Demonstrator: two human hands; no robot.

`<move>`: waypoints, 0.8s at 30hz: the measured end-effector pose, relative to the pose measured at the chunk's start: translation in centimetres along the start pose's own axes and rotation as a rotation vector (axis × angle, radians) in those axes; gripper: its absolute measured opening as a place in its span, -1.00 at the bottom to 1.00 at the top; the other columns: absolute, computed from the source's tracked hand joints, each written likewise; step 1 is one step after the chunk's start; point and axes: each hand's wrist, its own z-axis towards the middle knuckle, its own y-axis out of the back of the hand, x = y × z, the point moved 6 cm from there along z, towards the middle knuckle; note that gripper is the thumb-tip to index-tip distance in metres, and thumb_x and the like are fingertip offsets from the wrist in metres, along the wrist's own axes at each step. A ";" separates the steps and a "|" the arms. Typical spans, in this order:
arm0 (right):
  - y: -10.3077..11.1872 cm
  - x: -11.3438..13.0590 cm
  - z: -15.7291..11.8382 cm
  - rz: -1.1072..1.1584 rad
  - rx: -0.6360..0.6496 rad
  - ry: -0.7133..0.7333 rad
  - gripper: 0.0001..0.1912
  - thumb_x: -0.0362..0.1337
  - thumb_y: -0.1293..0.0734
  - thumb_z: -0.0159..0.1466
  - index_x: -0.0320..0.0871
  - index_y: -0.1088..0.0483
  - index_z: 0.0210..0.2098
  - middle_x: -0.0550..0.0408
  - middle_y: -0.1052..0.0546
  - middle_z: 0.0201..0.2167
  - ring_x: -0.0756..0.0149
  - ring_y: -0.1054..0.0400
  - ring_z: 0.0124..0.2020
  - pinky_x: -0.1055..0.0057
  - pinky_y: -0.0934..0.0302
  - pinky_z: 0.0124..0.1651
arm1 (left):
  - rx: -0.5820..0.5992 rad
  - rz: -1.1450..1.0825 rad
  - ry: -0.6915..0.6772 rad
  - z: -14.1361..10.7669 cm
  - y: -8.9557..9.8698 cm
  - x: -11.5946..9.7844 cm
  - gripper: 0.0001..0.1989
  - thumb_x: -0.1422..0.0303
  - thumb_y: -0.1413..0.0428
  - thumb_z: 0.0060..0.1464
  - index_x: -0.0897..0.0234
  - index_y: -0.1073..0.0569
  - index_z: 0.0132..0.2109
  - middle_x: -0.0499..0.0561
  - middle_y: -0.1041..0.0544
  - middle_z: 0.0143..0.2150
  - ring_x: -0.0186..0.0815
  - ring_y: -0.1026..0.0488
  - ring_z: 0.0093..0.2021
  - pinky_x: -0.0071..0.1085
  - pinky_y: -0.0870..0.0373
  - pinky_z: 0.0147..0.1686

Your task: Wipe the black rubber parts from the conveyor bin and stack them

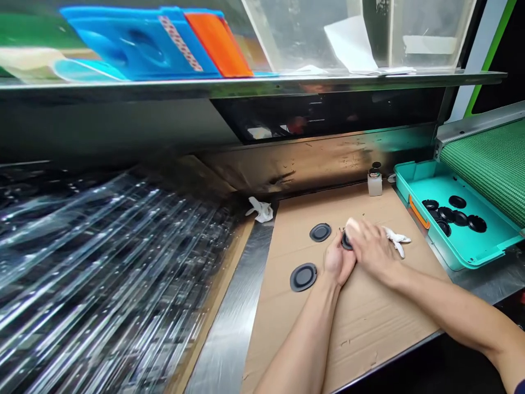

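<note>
My left hand is closed around a black round disc, which is mostly hidden by the fingers. Over it lies my right hand, fingers bent and pressed together against the disc. A small pale wad, which looks like cloth, shows at the right fingertips. To the left of my hands, a dark disc with a raised ring lies flat on the cardboard sheet. A similar larger-looking disc rests nearer to me. Just right of my right hand is a crumpled white cloth.
A small pump bottle stands at the cardboard's back edge. The teal tray at right holds several black discs, beside a green conveyor belt. Clear plastic trays are stacked left. Overhead runs a shelf with a blue-and-orange box.
</note>
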 end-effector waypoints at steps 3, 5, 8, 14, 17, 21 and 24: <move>0.5 -0.9 -0.1 0.015 0.024 -0.109 -0.53 -0.19 -0.09 0.52 0.02 -0.28 0.36 -0.03 -0.28 0.40 0.03 -0.24 0.27 0.10 -0.18 0.22 | -0.001 0.000 -0.032 0.2 0.2 -0.2 -0.64 0.26 0.08 0.43 0.33 -0.58 -0.07 0.14 -0.66 -0.07 -0.22 -0.59 0.03 -0.24 -0.48 0.17; 0.8 -0.7 -0.3 0.013 0.005 -0.060 -0.57 -0.23 -0.14 0.50 0.06 -0.35 0.30 0.00 -0.29 0.39 0.03 -0.30 0.17 0.12 -0.23 0.14 | 0.013 0.007 -0.026 0.3 0.2 0.0 -0.65 0.25 0.05 0.41 0.34 -0.58 -0.05 0.16 -0.65 -0.05 -0.20 -0.59 0.04 -0.23 -0.48 0.16; 0.9 -0.3 -0.6 0.043 -0.073 -0.001 -0.62 -0.30 -0.17 0.47 0.01 -0.44 0.20 -0.05 -0.36 0.33 0.02 -0.30 0.10 0.12 -0.24 0.11 | 0.025 0.018 -0.033 0.1 0.0 0.2 -0.62 0.24 0.07 0.42 0.37 -0.57 0.02 0.20 -0.63 0.02 -0.19 -0.58 0.06 -0.23 -0.46 0.18; 0.1 0.2 0.1 0.253 -0.173 0.101 -0.58 -0.43 -0.14 0.43 -0.11 -0.44 0.17 -0.11 -0.43 0.21 0.09 -0.32 0.09 0.20 -0.25 0.16 | -0.007 0.023 -0.002 -0.3 -0.1 0.3 -0.63 0.24 0.06 0.41 0.36 -0.55 0.04 0.21 -0.63 0.04 -0.16 -0.56 0.12 -0.20 -0.42 0.23; 0.5 -0.6 0.5 0.283 -0.198 0.036 -0.63 -0.41 -0.11 0.45 -0.13 -0.47 0.08 -0.13 -0.48 0.07 0.10 -0.35 0.01 0.22 -0.28 0.09 | -0.015 0.029 -0.017 -0.3 -0.1 0.2 -0.63 0.26 0.09 0.43 0.36 -0.56 0.00 0.18 -0.65 0.00 -0.18 -0.56 0.12 -0.20 -0.42 0.24; 0.7 -0.6 0.3 0.322 -0.199 0.074 -0.63 -0.41 -0.09 0.44 -0.15 -0.44 0.08 -0.14 -0.47 0.06 0.09 -0.34 0.02 0.20 -0.27 0.10 | 0.003 0.049 -0.008 0.0 -0.2 0.1 -0.62 0.24 0.07 0.42 0.38 -0.55 0.01 0.22 -0.64 0.01 -0.13 -0.55 0.13 -0.16 -0.43 0.22; -0.1 -0.4 -0.1 0.344 -0.196 0.018 -0.67 -0.39 -0.10 0.44 -0.14 -0.46 0.01 -0.11 -0.48 0.00 0.13 -0.36 -0.04 0.24 -0.29 0.05 | 0.003 0.056 -0.029 0.1 -0.1 -0.2 -0.63 0.25 0.10 0.42 0.37 -0.54 -0.01 0.22 -0.64 0.02 -0.14 -0.55 0.14 -0.16 -0.44 0.21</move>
